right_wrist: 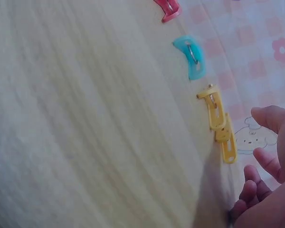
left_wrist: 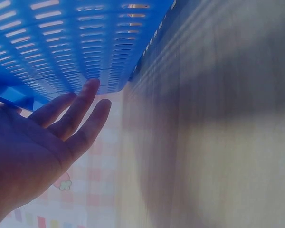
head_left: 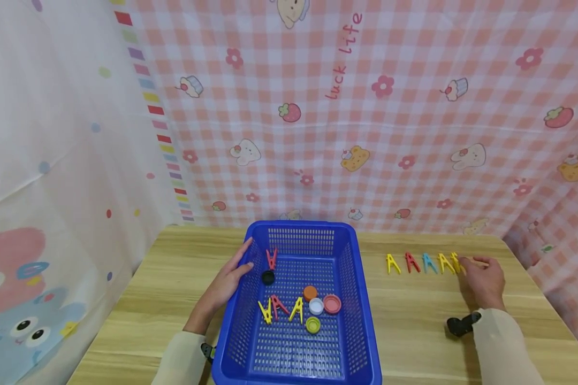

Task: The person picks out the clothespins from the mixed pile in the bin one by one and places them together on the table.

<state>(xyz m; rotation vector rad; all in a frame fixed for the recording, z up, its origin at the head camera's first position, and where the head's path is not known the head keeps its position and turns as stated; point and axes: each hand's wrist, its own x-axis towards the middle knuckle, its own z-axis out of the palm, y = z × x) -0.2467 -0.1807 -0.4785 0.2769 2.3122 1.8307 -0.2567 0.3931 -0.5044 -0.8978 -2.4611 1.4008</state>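
My left hand rests at the left rim of a blue plastic basket. In the left wrist view, three of its fingers extend loosely along the outside of the slotted wall. My right hand is beside the right end of a row of clothespins, its thumb and forefinger apart in the right wrist view. Nearest to it is a yellow clothespin, overlapping another yellow clothespin. Leftward along the row come a light blue clothespin, a red clothespin and a yellow clothespin.
Inside the basket lie red and yellow clothespins, a black cap, an orange cap, a white cap, a pink cap and a yellow-green cap. A checked cloth hangs behind the wooden table.
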